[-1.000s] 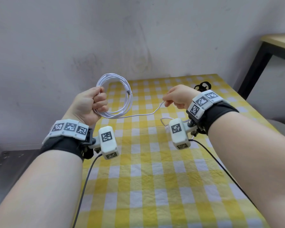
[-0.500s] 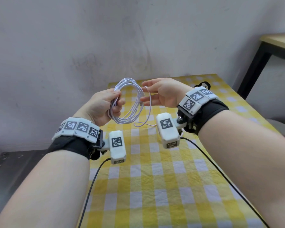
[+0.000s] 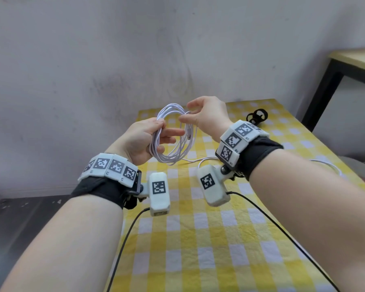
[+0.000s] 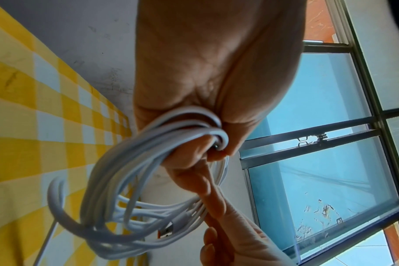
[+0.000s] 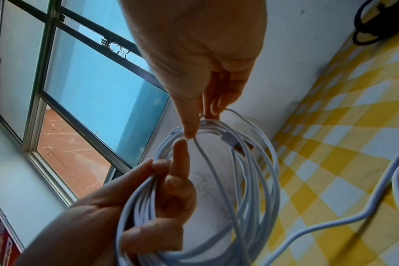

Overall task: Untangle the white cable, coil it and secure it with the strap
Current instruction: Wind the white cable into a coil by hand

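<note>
The white cable (image 3: 170, 159) (image 4: 116, 162) (image 5: 260, 189) is wound into a loose coil of several loops, held up above the yellow checked table (image 3: 198, 239). My left hand (image 3: 141, 140) (image 4: 205, 72) (image 5: 162, 198) grips the coil's left side, with two fingers reaching through the ring. My right hand (image 3: 200, 119) (image 5: 194, 54) pinches a strand at the coil's top right between thumb and fingers. A USB plug (image 3: 189, 133) (image 4: 165, 232) (image 5: 230, 140) hangs inside the coil. The cable's loose tail (image 3: 198, 160) (image 5: 330, 225) trails on the cloth. The black strap (image 3: 257, 116) (image 5: 367, 27) lies at the table's far right.
A grey wall stands just behind the table. A second table with black legs (image 3: 356, 57) is at the far right. Dark floor (image 3: 19, 218) lies left of the table edge. Black leads from the wrist cameras (image 3: 282, 228) cross the cloth.
My right hand, which held the tail stretched out to the right, has come over to the coil's top with the strand. The coil has turned and its tail has gone slack.
</note>
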A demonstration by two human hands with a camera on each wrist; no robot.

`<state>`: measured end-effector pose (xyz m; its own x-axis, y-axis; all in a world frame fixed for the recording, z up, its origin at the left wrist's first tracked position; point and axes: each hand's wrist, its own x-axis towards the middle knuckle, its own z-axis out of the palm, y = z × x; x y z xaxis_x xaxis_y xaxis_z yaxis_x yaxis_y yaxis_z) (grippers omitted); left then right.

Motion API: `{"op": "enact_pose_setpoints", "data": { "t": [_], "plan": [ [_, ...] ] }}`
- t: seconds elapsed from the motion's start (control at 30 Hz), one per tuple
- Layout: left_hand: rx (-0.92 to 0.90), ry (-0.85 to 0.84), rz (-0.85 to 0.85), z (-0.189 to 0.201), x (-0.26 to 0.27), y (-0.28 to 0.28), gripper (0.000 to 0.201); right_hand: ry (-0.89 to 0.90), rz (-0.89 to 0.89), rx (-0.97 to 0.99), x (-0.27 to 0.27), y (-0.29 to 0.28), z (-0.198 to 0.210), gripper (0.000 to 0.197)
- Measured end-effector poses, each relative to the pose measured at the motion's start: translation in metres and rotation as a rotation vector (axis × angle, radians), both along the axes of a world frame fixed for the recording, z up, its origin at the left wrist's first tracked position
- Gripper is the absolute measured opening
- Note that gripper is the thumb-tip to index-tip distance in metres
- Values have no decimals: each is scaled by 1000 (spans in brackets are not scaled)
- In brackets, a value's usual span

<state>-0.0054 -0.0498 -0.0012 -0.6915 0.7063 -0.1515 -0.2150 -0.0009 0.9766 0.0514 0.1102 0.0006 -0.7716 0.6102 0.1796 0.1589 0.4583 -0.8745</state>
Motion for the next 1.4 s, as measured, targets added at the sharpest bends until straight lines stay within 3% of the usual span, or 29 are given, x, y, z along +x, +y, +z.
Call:
{"op": "enact_pose_setpoints", "data": {
  "t": [0.43,0.57,0.67,0.73,0.83,0.93,1.03,1.17,1.4],
  "plan": [
    [74,-116,-20,-7,-4,4,30,90,-4,250,0,-4,5,27],
    [153,-190,-69,-10,-5,4,25,159,55,152,2,-3,3,33],
    [211,-243,-113,-8,-7,4,26,149,-32,226,3,2,-2,49],
    [269,-293,-136,-8,-8,4,29,37,4,101,5,5,-5,57],
    [324,-339,-171,-7,-8,5,28,-132,283,-357,10,3,-8,38],
    [319,-357,-163,-10,-9,5,28,-72,395,-677,14,3,-6,29],
    [279,-368,-135,-14,-9,5,30,-10,387,-846,15,4,1,30],
    [211,-331,-121,-18,-5,6,30,13,312,-904,12,2,7,38],
    [90,-227,-173,-12,-4,9,20,-81,243,-692,12,3,5,43]
  ]
}}
